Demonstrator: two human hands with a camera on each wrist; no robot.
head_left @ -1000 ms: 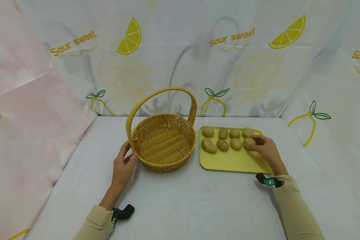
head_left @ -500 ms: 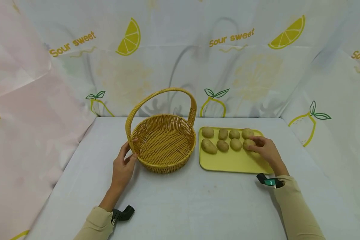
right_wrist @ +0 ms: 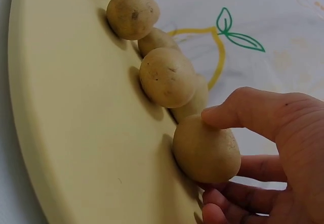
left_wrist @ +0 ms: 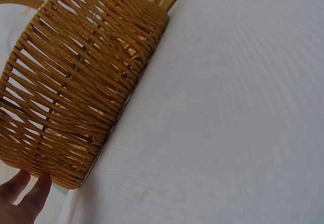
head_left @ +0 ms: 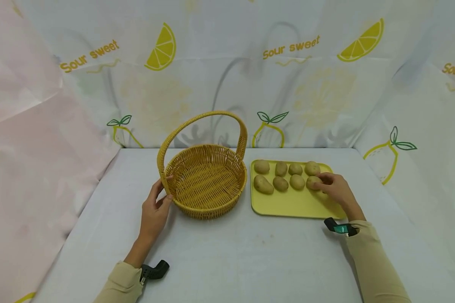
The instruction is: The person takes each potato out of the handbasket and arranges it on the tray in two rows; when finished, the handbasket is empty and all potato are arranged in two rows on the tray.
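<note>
A round yellow wicker basket (head_left: 208, 210) with a tall arched handle stands on the white table. My left hand (head_left: 154, 214) grips its left rim at the foot of the handle, thumb outside and a finger showing inside. In the left wrist view, fingertips (left_wrist: 36, 196) touch the woven side. Right of the basket lies a yellow tray (head_left: 284, 205) bearing several potatoes in two rows. My right hand (head_left: 339, 191) pinches the front-row potato (head_left: 312, 182) at the right end; in the right wrist view the thumb lies on top of this potato (right_wrist: 206, 150), other fingers partly behind it.
Other potatoes stand close beside the pinched one, including a rounded one (head_left: 297, 182) to its left and another (head_left: 312, 168) behind it. A white lemon-print cloth (head_left: 212, 84) hangs behind the table and at both sides. The basket's handle (head_left: 220, 112) arches above its opening.
Very little differs: the whole head view has shifted slightly left. Both hands keep their holds on the basket and the potato, which still sits at the tray.
</note>
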